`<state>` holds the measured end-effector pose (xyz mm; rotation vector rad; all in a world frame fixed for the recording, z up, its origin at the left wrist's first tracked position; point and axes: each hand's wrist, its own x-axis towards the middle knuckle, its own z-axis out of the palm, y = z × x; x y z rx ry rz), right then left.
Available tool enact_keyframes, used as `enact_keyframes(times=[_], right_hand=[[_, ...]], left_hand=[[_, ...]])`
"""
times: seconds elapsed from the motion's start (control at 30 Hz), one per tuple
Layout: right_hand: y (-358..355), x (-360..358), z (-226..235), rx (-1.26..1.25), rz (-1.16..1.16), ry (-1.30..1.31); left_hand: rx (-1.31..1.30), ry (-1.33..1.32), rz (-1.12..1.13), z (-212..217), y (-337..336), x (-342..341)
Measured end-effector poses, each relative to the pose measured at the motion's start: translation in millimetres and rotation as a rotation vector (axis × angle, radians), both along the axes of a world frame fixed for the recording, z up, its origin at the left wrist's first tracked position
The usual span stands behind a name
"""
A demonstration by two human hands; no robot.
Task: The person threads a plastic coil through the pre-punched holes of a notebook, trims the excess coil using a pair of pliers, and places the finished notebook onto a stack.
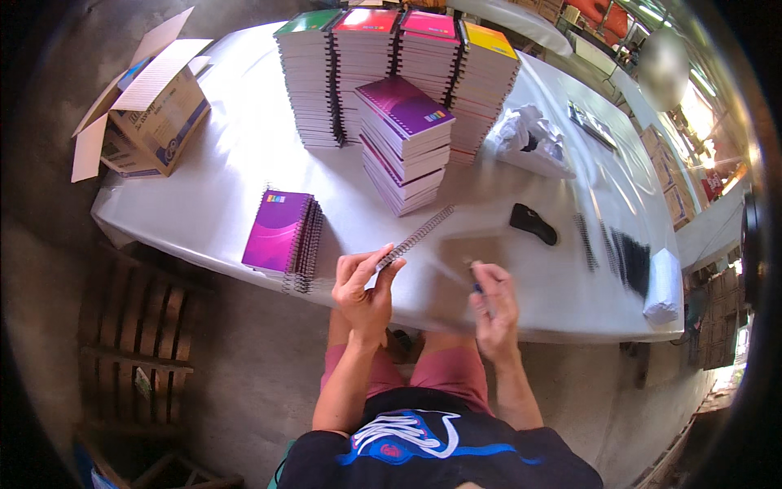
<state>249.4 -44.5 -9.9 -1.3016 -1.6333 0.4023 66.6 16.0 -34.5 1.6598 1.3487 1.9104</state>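
My left hand (364,289) pinches the lower end of a dark wire spiral coil (419,232), which slants up to the right above the table. Whether pages hang from this coil cannot be made out. To its right, my right hand (495,306) is closed around a small tool (476,287) with a dark blue part and a thin tip; its kind is blurred. Left of my hands lies a pile of purple spiral notebooks (277,232), coils facing right. Beyond my hands stands a tall stack of purple-covered notebooks (405,106) without visible coils.
Tall stacks of spiral notebooks with green (308,77), red (364,73), pink (426,49) and yellow (487,77) covers line the back. An open cardboard box (155,126) stands far left. To the right are a black pouch-like object (533,224), loose black coils (629,259) and a white roll (662,285).
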Motion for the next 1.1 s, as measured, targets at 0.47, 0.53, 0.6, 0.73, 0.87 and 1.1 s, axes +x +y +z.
enact_keyframes(times=[0.47,0.53,0.6,0.73,0.87,1.1], right_hand=[[5.4,-44.8,31.6,0.139,0.154,-0.322],[4.2,-44.0,30.5,0.091,0.200,-0.279],[-3.2,-43.6,33.6,-0.346,0.341,0.203],[-6.6,-39.3,30.3,-0.410,0.303,0.253],[1.7,-30.5,11.9,-0.203,0.208,-0.001],[6.5,37.7,-56.6,-0.118,-0.495,-0.983]], left_hand=[[0.089,0.112,0.044,13.3,-8.7,-1.0],[0.124,0.128,0.069,11.6,-7.9,-0.3],[0.159,0.130,0.095,8.1,-7.6,-0.1],[0.191,0.098,0.119,1.6,-8.7,3.9],[-0.031,-0.003,0.146,6.6,-7.2,-2.4],[-0.056,-0.888,-0.123,10.5,-8.5,-18.3]])
